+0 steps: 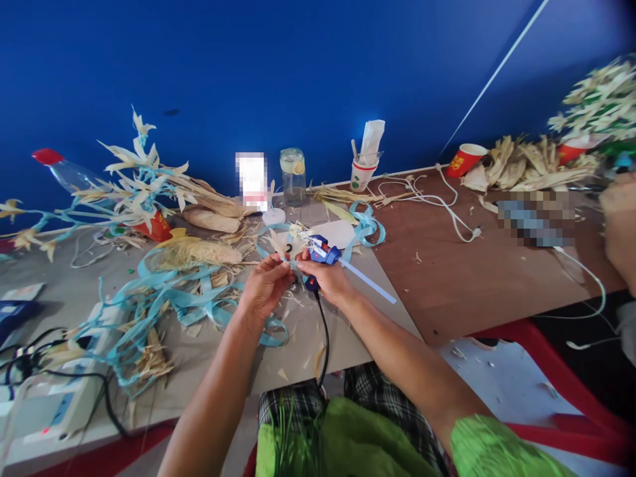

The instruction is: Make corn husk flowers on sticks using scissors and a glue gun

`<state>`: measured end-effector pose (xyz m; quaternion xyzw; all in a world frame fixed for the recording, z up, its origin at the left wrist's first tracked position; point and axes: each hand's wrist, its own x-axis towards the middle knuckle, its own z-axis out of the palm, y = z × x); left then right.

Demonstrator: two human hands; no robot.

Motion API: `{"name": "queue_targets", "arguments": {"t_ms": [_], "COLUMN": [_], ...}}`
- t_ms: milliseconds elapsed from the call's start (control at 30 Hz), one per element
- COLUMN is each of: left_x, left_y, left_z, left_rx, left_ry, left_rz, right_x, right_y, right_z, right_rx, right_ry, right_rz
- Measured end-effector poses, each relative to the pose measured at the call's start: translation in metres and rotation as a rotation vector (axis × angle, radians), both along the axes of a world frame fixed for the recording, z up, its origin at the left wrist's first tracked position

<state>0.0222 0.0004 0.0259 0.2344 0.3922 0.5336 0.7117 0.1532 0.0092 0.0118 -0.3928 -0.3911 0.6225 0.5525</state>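
My left hand is closed in a pinch on a small pale corn-husk flower. My right hand almost touches it, with thumb and fingers pinched on a bit of light blue ribbon at the flower's base. A blue glue gun shows just beyond my right hand, a glue stick poking out of its rear. The hand covers the gun's middle, so I cannot tell whether it lies on the table or is held too. Its black cable drops toward my lap.
Tangled blue ribbon and husk scraps cover the left side. Behind stand a finished husk branch, a glass jar and a paper cup. A power strip sits front left. Another person's arm is at far right, near white cables.
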Motion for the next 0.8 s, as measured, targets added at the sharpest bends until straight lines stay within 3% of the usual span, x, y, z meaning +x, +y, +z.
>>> {"name": "queue_targets", "arguments": {"t_ms": [233, 500, 800], "left_x": [-0.0012, 0.0011, 0.0085], "left_y": [-0.0002, -0.0008, -0.003], "left_z": [-0.0031, -0.0021, -0.0054], "left_rx": [-0.005, 0.012, 0.187], "left_ry": [-0.038, -0.063, 0.271], "left_rz": [-0.061, -0.043, 0.115], "right_x": [0.0016, 0.0008, 0.0042], "right_y": [-0.0015, -0.002, -0.0011], "right_z": [0.0024, 0.0034, 0.0031], "right_rx": [0.006, -0.008, -0.021], "right_ry": [0.026, 0.141, 0.167], "right_rz": [0.008, 0.049, 0.048]}}
